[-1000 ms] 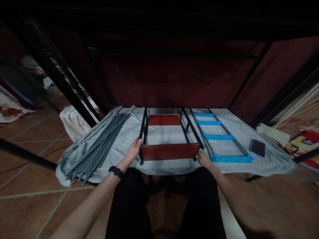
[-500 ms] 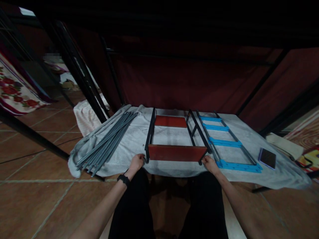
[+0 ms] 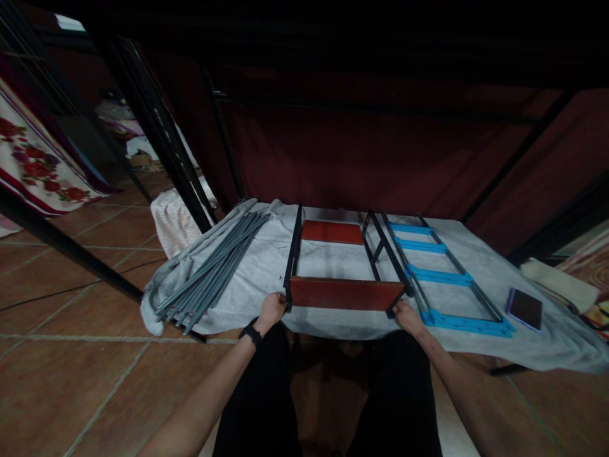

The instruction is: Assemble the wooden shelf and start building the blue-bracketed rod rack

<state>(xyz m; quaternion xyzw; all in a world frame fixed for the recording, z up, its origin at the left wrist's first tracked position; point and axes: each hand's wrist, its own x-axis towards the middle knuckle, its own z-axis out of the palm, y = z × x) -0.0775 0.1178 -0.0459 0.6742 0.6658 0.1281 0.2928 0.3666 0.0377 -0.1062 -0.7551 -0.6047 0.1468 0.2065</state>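
A shelf frame with black metal sides and two red-brown boards lies on the grey cloth in front of me. My left hand is closed at its near left corner, a dark watch strap on the wrist. At the near right corner, my right hand has its fingers closed on the black end piece. The fingertips of both hands are partly hidden by the frame. Just right of it lies a ladder-like rack of grey tubes with blue crosspieces. A bundle of grey tubes rests to the left.
A phone lies on the cloth at the right. Black metal posts rise at the left, with a dark red curtain behind. A thin cable runs over the tiled floor.
The view has shifted slightly, so everything appears a little farther right. My left hand is now closer against the frame's corner. The shelf frame stays in about the same place on the cloth.
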